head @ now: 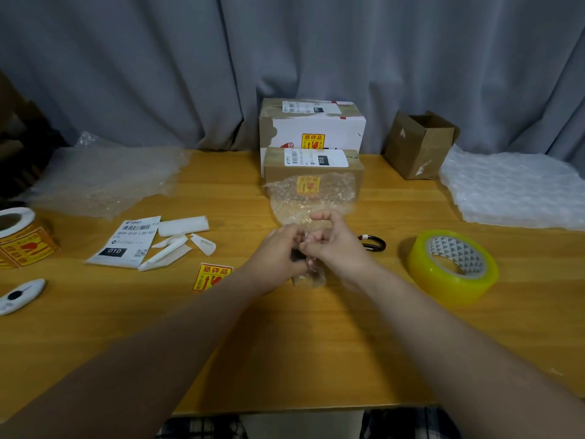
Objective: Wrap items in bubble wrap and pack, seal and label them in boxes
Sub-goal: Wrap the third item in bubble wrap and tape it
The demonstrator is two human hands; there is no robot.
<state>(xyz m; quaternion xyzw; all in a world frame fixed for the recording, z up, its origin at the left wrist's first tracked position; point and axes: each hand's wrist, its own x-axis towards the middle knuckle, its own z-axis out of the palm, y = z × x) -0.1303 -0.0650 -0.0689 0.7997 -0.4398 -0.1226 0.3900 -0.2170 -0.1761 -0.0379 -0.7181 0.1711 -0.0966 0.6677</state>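
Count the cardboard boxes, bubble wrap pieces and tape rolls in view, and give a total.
Cardboard boxes: 3
Bubble wrap pieces: 3
Tape rolls: 1
Total: 7

A home packing desk [316, 343]: sealed boxes [311, 125], tape roll [452, 267].

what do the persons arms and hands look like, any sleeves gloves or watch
The left forearm and right forearm are bare all the way to the frame's edge; no sleeve shows. The left hand and right hand wear no gloves. No watch or bracelet on either wrist, and no ring on the fingers in view.
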